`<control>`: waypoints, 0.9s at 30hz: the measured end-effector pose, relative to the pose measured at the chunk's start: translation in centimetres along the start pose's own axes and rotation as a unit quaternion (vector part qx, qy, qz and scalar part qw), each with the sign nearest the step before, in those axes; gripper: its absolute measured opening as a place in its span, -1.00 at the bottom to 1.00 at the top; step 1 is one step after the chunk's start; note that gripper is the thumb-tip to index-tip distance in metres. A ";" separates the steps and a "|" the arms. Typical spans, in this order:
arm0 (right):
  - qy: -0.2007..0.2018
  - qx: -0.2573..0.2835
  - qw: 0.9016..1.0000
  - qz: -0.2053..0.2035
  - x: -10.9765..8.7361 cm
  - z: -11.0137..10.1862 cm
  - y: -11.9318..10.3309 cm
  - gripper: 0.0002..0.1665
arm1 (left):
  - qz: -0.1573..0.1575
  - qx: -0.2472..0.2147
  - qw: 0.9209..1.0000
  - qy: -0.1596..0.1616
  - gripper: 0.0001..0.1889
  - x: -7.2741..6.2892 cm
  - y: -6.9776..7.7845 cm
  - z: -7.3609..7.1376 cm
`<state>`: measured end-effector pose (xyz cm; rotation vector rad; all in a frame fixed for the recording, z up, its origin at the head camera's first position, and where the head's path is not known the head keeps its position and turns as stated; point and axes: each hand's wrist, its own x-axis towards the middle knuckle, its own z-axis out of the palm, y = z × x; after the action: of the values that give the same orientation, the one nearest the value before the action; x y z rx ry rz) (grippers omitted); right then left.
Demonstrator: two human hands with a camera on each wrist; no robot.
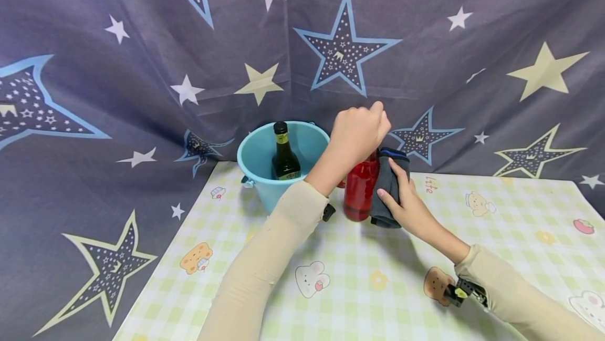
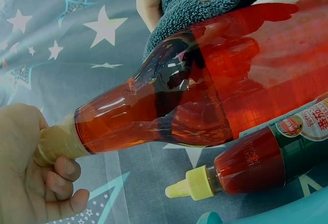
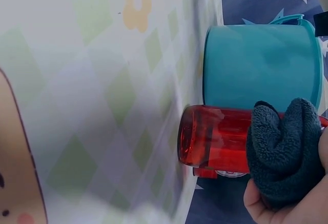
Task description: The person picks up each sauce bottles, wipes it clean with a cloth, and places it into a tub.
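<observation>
A tall clear bottle of red liquid [image 1: 360, 194] stands on the table just right of the bucket. My left hand [image 1: 356, 131] grips its top from above; the left wrist view shows the fingers curled about the tan cap [image 2: 60, 141]. Folded in my right hand [image 1: 410, 207] is a dark grey-blue towel [image 1: 386, 196]. The towel lies against the right side of the red bottle, thumb on the near face. Behind the red bottle is a ketchup bottle [image 2: 251, 170] with a yellow nozzle, mostly hidden in the head view.
A light blue bucket [image 1: 264, 186] stands to the left, holding a dark sauce bottle [image 1: 285, 161] with a black cap. The table has a green checked cloth [image 1: 350, 299] with cartoon prints. A star-patterned curtain [image 1: 425, 26] hangs directly behind.
</observation>
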<state>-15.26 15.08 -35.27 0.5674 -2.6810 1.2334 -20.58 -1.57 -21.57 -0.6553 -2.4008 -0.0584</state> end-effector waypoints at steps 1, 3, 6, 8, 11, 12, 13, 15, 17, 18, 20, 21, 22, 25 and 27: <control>0.000 0.000 1.000 0.000 0.0 0.0 0.0 -0.13 | -0.001 0.000 1.000 -0.002 -0.66 0.0 0.0 0.0; 0.001 0.000 1.000 -0.001 0.1 0.0 0.0 -0.14 | -0.001 0.000 1.000 -0.005 -0.66 0.1 0.0 -0.1; -0.001 0.002 1.000 -0.002 0.1 0.1 0.1 -0.14 | 0.000 0.000 1.000 -0.007 -0.66 0.1 0.0 -0.1; -0.002 0.003 1.000 -0.001 0.1 0.1 0.1 -0.15 | 0.000 -0.001 1.000 -0.008 -0.66 0.1 0.0 -0.1; -0.006 0.005 1.000 0.005 0.1 0.1 0.2 -0.14 | 0.000 -0.003 1.000 -0.007 -0.66 0.1 0.0 -0.1; -0.006 0.005 1.000 0.006 0.1 0.1 0.2 -0.14 | 0.000 -0.004 1.000 -0.006 -0.66 0.1 0.0 -0.1; -0.006 0.006 1.000 0.006 0.1 0.1 0.1 -0.14 | 0.000 -0.004 1.000 -0.006 -0.66 0.1 0.0 -0.1; -0.006 0.008 1.000 0.008 0.0 0.1 0.0 -0.15 | 0.000 -0.003 1.000 -0.003 -0.66 0.0 0.0 -0.1; -0.006 0.009 1.000 0.009 0.0 0.1 -0.1 -0.15 | 0.000 -0.003 1.000 -0.001 -0.66 0.0 0.1 -0.1; -0.006 0.010 1.000 0.009 -0.1 0.1 -0.1 -0.15 | -0.001 -0.002 1.000 -0.002 -0.66 -0.1 0.1 -0.1; -0.008 0.012 1.000 0.012 -0.2 0.1 -0.2 -0.15 | -0.001 -0.001 1.000 -0.001 -0.66 -0.1 0.1 0.0; -0.008 0.013 1.000 0.013 -0.2 0.2 -0.2 -0.15 | -0.001 -0.001 1.000 0.000 -0.66 -0.2 0.1 -0.1; -0.009 0.015 1.000 0.013 -0.2 0.2 -0.2 -0.15 | -0.001 0.000 1.000 0.000 -0.66 -0.2 0.1 0.0; -0.009 0.023 1.000 0.015 -0.2 0.3 -0.1 -0.16 | 0.000 0.001 1.000 0.006 -0.66 -0.2 0.1 0.0; -0.008 0.026 0.999 0.017 -0.1 0.4 0.0 -0.16 | 0.001 -0.001 1.000 0.010 -0.67 -0.2 0.0 0.0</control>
<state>-15.13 14.84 -35.58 0.5432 -2.6888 1.3174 -20.48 -1.59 -21.70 -0.6543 -2.3810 -0.0675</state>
